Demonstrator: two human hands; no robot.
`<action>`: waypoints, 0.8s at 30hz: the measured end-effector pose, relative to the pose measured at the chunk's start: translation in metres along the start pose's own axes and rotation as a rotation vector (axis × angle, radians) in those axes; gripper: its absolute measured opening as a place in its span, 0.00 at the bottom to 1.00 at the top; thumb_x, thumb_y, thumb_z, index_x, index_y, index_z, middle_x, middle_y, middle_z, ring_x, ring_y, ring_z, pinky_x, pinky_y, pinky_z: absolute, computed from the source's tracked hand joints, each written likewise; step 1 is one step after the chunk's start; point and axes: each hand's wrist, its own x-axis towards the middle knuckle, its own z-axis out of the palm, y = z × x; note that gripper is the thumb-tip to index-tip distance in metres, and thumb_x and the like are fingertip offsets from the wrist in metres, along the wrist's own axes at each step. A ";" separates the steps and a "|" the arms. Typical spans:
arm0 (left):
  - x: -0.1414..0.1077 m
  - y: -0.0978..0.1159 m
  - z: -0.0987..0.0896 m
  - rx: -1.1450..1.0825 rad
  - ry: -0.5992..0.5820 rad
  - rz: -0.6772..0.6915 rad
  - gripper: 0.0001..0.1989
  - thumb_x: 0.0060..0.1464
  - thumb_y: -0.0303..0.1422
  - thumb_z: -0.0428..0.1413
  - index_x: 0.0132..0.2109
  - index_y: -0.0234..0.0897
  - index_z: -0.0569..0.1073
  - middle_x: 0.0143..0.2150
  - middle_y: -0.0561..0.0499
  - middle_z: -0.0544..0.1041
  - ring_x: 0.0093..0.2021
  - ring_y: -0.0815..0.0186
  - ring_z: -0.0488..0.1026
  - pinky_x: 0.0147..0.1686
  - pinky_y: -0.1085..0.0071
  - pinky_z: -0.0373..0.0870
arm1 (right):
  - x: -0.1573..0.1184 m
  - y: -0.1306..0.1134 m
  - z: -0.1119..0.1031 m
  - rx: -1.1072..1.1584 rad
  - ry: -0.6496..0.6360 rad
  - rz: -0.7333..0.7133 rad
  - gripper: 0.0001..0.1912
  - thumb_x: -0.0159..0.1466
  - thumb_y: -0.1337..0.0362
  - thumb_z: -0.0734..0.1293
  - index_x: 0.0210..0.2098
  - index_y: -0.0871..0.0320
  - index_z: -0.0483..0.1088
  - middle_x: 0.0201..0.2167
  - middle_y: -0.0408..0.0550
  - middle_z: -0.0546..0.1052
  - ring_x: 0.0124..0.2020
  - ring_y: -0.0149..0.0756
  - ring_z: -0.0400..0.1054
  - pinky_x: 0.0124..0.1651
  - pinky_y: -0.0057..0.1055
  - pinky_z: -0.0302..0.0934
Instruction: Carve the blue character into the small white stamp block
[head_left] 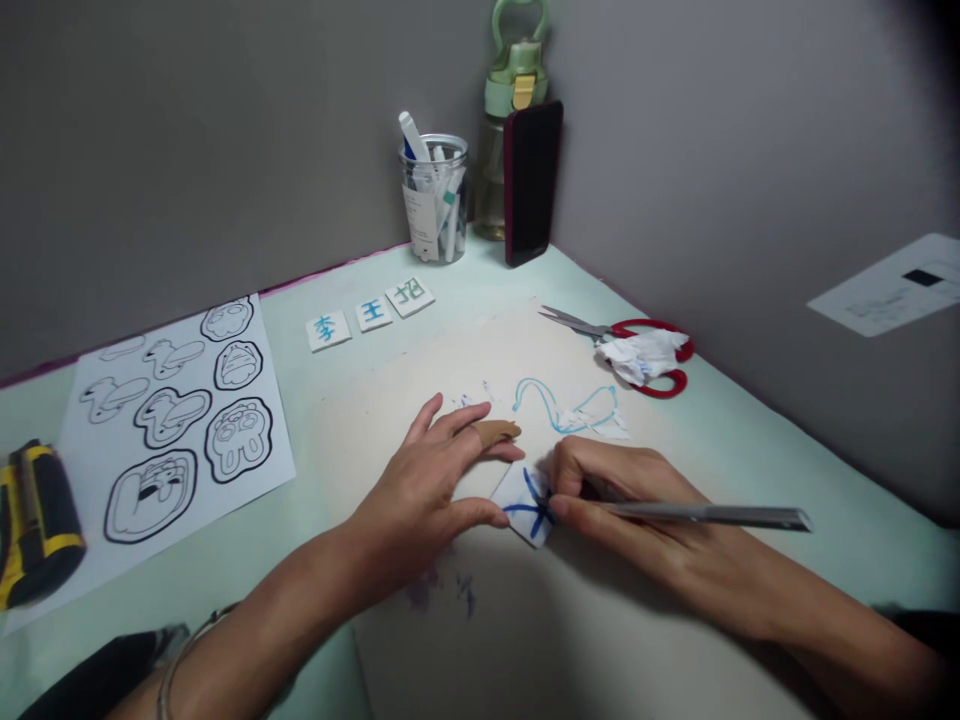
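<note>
My left hand (431,480) lies with its fingers spread, a tan bandage around one finger. Its thumb and forefinger rest by the edges of a small white square piece (517,500) marked with dark blue strokes. My right hand (630,500) is closed around a slim silver-grey pen-like tool (720,515). The tool's tip is hidden by my fingers, close to the blue strokes, so its exact kind does not show. Under both hands is a beige board (480,660) with purple smudges. Crumpled, torn white scraps (600,420) lie beyond my right hand, beside a light blue curved drawing.
Red-handled scissors (652,330) lie at the right under crumpled paper (641,355). Three marked white tiles (371,313), a jar of markers (439,205), a phone (534,185) and a green bottle (491,150) stand behind. A cartoon sheet (247,400) and yellow-black object (41,520) lie left.
</note>
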 end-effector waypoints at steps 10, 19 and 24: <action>0.001 -0.001 0.001 0.009 0.007 0.001 0.24 0.56 0.38 0.65 0.57 0.44 0.69 0.63 0.49 0.73 0.71 0.53 0.56 0.71 0.44 0.35 | 0.001 0.000 -0.001 -0.022 -0.008 0.000 0.13 0.72 0.62 0.60 0.30 0.54 0.58 0.27 0.38 0.65 0.29 0.31 0.55 0.31 0.30 0.52; 0.002 0.002 -0.001 0.004 -0.006 -0.020 0.23 0.56 0.37 0.66 0.57 0.44 0.69 0.63 0.50 0.73 0.71 0.54 0.56 0.71 0.44 0.34 | 0.000 -0.001 -0.002 -0.017 -0.016 -0.004 0.13 0.72 0.62 0.60 0.30 0.54 0.57 0.27 0.38 0.64 0.29 0.30 0.55 0.31 0.30 0.51; 0.001 0.003 -0.001 -0.007 -0.007 -0.030 0.23 0.56 0.36 0.66 0.56 0.45 0.69 0.63 0.51 0.73 0.72 0.54 0.55 0.71 0.43 0.34 | 0.001 -0.001 -0.003 -0.024 -0.021 0.006 0.13 0.72 0.62 0.60 0.29 0.54 0.58 0.27 0.38 0.64 0.29 0.31 0.55 0.31 0.30 0.51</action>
